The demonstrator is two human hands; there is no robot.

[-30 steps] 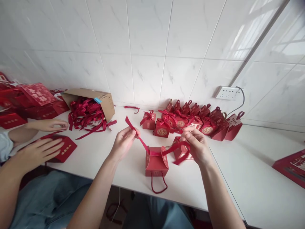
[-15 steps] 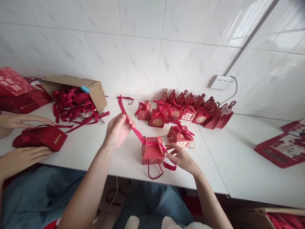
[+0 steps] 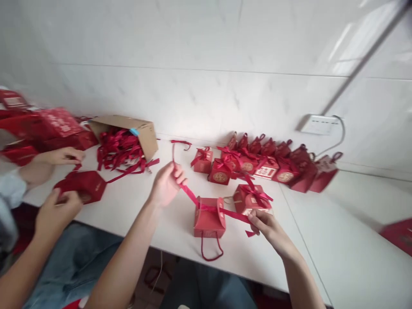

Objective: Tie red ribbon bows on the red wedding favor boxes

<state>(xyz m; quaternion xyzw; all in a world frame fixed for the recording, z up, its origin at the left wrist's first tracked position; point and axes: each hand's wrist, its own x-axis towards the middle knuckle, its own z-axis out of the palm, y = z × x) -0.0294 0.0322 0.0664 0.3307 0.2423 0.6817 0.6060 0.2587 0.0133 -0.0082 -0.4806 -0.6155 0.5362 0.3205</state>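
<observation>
A small red gift box (image 3: pixel 210 224) stands on the white table before me, its dark red cord handle drooping over the front edge. Across its top runs a red ribbon (image 3: pixel 236 214), stretched out to both sides. My left hand (image 3: pixel 169 182) pinches one end of it, up and left of the box, with a loose tail rising above the fingers. The other end is pinched in my right hand (image 3: pixel 265 227), right of the box, and a short tail hangs below. Just behind that hand sits a finished-looking red box with a bow (image 3: pixel 251 198).
Several bowed boxes (image 3: pixel 220 171) and peaked red boxes (image 3: pixel 301 169) line the wall. A cardboard box (image 3: pixel 148 139) spills red ribbons (image 3: pixel 119 148). At left a co-worker's hands (image 3: pixel 59 210) handle a dark red box (image 3: pixel 93 186). A socket (image 3: pixel 318 124) is on the wall.
My right hand has moved right, away from the box, drawing its ribbon end out straight. The co-worker's hands have shifted on their box. The camera view has tilted and moved slightly.
</observation>
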